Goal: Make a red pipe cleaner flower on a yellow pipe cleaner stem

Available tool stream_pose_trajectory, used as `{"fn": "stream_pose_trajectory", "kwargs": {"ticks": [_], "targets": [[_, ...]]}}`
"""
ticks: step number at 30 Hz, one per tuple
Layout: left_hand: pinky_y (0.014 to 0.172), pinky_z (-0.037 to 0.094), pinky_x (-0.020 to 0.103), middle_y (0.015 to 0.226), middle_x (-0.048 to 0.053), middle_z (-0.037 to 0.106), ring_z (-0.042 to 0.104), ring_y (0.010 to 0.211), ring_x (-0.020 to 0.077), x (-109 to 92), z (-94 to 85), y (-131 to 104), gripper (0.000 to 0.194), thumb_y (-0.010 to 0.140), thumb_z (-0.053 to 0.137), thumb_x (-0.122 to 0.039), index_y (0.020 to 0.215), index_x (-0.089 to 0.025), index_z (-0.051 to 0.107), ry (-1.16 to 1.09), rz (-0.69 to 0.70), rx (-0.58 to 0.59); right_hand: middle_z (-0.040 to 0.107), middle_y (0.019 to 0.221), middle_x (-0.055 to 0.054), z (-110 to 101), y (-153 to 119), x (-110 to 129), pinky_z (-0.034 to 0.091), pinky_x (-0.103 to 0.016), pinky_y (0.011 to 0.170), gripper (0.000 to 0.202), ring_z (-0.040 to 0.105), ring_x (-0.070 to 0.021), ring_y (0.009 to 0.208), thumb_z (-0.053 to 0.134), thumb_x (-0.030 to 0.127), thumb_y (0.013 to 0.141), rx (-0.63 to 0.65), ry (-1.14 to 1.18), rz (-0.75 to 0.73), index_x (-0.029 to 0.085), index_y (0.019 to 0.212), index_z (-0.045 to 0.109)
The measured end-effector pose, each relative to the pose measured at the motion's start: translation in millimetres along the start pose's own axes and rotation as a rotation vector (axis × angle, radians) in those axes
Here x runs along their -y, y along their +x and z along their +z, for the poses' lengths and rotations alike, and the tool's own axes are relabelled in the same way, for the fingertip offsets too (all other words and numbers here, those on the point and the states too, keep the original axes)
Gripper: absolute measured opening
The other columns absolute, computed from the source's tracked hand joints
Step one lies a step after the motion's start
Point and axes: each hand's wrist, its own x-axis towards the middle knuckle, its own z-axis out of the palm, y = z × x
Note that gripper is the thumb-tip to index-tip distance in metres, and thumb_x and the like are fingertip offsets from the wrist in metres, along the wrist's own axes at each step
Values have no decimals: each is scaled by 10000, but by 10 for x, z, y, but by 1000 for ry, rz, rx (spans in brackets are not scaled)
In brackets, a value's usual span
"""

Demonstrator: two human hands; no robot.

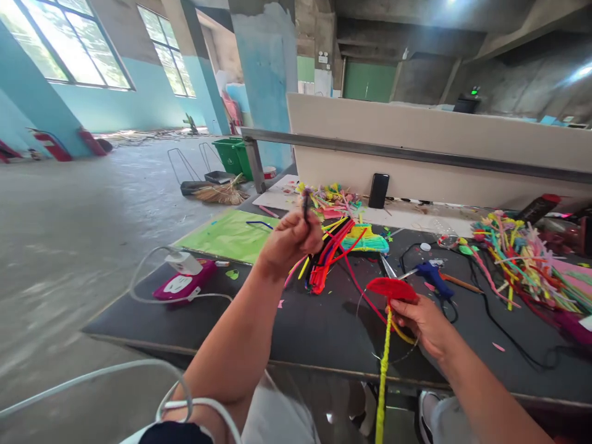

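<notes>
White cable (198, 401) | left fingers (296, 229) pinch dark strand (306, 202) | right fingers (403, 308) pinch red disc (391, 288) with yellow stem (384, 364) | green bin (226, 151) emblem (232, 161): illegible

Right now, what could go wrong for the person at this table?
The red piece in the right hand might brush the blue glue gun nearby, which may be hot; its heat cannot be seen. The white cable looping beside the left arm could snag when that arm moves.

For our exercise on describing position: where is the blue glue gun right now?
In the head view, the blue glue gun lies on the dark tabletop right of centre, just beyond the right hand and the red disc.
</notes>
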Motion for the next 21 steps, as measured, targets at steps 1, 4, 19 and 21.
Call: {"fn": "stream_pose_trajectory", "kwargs": {"ticks": [1,4,19,21], "targets": [[438,325,189,532,-37,511,414,432,61,69,54,-1,229,732,708,-349,869,-190,616,38,-86,45,619,670,-23,4,0,8,335,-220,496,264,450,-80,519,792,325,614,-9,11,-3,134,754,676],[452,295,206,612,8,594,458,484,80,298,259,1,276,761,671,-357,949,-169,596,174,-379,186,637,705,-31,-15,-5,44,354,-222,498,271,471,-85,532,787,327,631,-8,42,-21,141,800,686],[524,417,206,606,-34,550,514,528,85,462,379,82,169,823,579,-288,951,-207,503,82,-134,-159,635,682,-9,-318,-97,247,386,-230,512,234,489,-87,546,806,310,614,-169,184,-183,175,774,704],[537,432,170,648,-41,527,508,543,56,298,293,143,86,865,525,-254,942,-215,528,-85,-6,-294,631,679,-5,-304,-102,249,378,-227,517,240,485,-83,548,806,316,612,-163,180,-175,174,775,703]]}}
